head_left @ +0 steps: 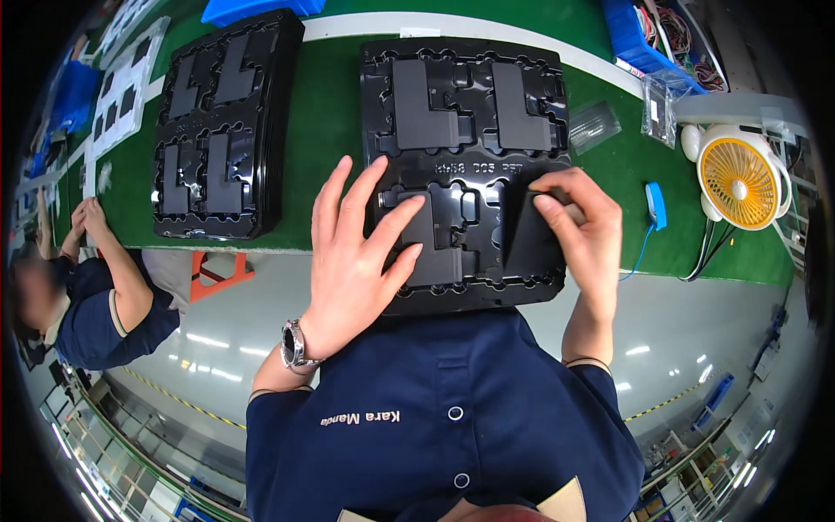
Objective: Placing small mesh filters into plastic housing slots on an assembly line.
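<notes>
In front of me lies a glossy black moulded plastic tray (470,163) with shaped pockets. Flat black L-shaped pieces fill its pockets, among them one at the far left (410,104) and one at the far right (520,106). My right hand (584,222) pinches the edge of the near-right L-shaped piece (532,239) between thumb and fingers; this piece looks tilted up from its pocket. My left hand (358,230) is spread, its fingertips over the tray's left side and the near-left L-shaped piece (435,248).
A stack of similar filled trays (228,130) stands on the left of the green table (335,96). To the right are a yellow-and-white fan (739,183), a blue clip with a cord (655,206), clear plastic bags (658,109) and a blue bin of wires (661,43). A co-worker (104,287) sits at left.
</notes>
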A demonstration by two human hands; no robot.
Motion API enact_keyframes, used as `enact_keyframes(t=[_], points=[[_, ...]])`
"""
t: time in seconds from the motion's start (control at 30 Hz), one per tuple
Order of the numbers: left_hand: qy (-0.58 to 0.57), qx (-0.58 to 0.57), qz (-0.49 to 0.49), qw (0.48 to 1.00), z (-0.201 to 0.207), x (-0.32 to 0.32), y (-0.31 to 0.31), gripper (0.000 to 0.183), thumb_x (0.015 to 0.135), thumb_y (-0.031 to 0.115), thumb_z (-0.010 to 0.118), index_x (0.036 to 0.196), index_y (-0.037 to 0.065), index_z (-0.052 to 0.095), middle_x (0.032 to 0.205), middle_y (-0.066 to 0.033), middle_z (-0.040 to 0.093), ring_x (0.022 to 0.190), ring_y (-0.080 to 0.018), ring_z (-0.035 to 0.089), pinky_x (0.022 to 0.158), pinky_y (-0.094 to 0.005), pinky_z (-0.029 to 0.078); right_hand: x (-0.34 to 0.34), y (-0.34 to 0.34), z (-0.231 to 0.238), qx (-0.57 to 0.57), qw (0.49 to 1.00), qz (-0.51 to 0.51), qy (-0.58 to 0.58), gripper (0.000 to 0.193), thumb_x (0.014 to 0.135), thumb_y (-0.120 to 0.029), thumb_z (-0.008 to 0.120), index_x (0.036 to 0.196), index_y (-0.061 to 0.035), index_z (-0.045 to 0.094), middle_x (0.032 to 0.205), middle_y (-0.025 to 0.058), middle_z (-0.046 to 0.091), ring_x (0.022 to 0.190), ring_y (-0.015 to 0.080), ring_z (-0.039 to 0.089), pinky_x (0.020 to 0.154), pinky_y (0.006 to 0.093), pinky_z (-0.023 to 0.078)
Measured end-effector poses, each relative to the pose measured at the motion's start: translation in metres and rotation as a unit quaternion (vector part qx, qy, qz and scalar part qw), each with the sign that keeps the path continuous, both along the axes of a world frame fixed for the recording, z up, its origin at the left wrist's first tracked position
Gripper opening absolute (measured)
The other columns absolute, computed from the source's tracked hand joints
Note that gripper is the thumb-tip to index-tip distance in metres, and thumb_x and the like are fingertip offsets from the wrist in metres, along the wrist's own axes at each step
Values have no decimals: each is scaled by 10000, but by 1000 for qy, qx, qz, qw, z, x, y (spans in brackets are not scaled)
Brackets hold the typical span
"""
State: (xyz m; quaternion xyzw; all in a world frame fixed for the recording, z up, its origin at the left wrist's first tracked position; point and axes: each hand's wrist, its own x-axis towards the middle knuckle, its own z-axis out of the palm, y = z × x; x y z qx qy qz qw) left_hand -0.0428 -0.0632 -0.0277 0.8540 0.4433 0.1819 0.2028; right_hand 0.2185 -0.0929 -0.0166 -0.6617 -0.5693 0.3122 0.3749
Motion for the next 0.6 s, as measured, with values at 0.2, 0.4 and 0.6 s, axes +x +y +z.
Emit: enact_keyframes(t=[0.2,0.4,0.6], points=[[-40,4,103,994,-20,-9,1,535,890,185,616,1340,-62,465,1484,-219,351,1398,-411,272,1119,-494,260,-9,-4,-7,81,991,-79,-73,112,827,-27,693,929,-6,652,882,73,605,759,186,639,679,277,505],[-43,10,90,995,-12,1,-2,486,899,136,587,1318,-94,495,1458,-197,419,1376,-374,347,1112,-450,288,-9,-7,-16,78,987,-118,-74,38,871,-28,638,901,-8,651,813,58,598,657,143,581,584,260,457],[-367,-260,91,889,10,4,-14,732,881,90,631,1503,23,251,1119,-144,655,943,-153,643,809,-278,501,-5,-7,-19,98,985,-137,-27,54,889,-13,603,909,-5,653,793,39,572,609,87,497,538,213,379]])
